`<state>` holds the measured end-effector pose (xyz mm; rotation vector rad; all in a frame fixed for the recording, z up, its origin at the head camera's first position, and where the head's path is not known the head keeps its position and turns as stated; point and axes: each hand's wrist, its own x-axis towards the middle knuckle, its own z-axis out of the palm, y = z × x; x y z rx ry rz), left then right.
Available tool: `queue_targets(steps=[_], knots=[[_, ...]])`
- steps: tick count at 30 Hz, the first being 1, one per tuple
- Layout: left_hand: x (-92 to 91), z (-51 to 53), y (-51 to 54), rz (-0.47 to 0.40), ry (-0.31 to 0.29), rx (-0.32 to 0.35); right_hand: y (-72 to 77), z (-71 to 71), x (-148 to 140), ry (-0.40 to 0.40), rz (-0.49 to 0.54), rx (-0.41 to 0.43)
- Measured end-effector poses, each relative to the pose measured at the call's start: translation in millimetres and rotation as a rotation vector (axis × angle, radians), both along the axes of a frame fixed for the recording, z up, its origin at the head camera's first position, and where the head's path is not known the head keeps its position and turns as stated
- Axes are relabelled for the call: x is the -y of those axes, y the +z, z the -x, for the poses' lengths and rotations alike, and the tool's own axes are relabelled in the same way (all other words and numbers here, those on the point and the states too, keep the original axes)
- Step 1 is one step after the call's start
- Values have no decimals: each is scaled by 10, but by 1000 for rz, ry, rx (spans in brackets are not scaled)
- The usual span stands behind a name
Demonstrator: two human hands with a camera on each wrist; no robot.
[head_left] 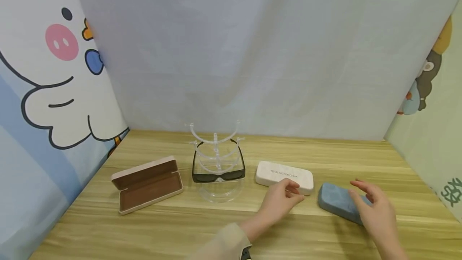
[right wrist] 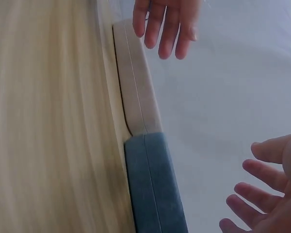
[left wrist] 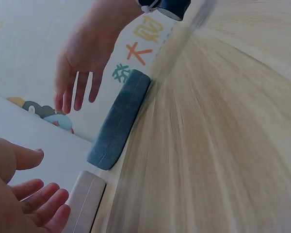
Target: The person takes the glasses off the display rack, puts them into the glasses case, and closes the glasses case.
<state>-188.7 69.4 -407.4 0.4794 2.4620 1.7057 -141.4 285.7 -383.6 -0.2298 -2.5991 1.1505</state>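
Note:
A closed white case (head_left: 279, 171) with small lettering lies right of centre in the head view; my left hand (head_left: 278, 203) hovers at its front edge, fingers relaxed and holding nothing. Right of it lies a closed blue case (head_left: 337, 200), its right end partly hidden by my right hand (head_left: 379, 212), which is held above it with loose, spread fingers. In the left wrist view both hands hang clear of the blue case (left wrist: 120, 119) and the white case (left wrist: 85, 201). The right wrist view shows the blue case (right wrist: 153, 184) and the white case (right wrist: 136, 82) side by side.
An open case (head_left: 151, 193) with a brown lining lies at the left. Near the middle stands a clear display rack (head_left: 216, 155) with dark sunglasses (head_left: 218, 176) on its lower part. A grey cloth (head_left: 252, 51) hangs behind the wooden table (head_left: 162, 236).

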Motion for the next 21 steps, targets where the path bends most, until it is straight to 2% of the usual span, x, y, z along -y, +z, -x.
queue_targets(steps=[5, 12, 18, 21], knots=[[251, 31, -7, 28, 0, 3, 20, 109, 266, 128, -24, -45], [580, 34, -9, 9, 39, -2, 6, 198, 586, 206, 42, -45], [873, 4, 3, 39, 95, -82, -30, 299, 834, 279, 119, -50], [1024, -33, 9, 75, 121, -134, -68, 348, 964, 311, 82, -87]])
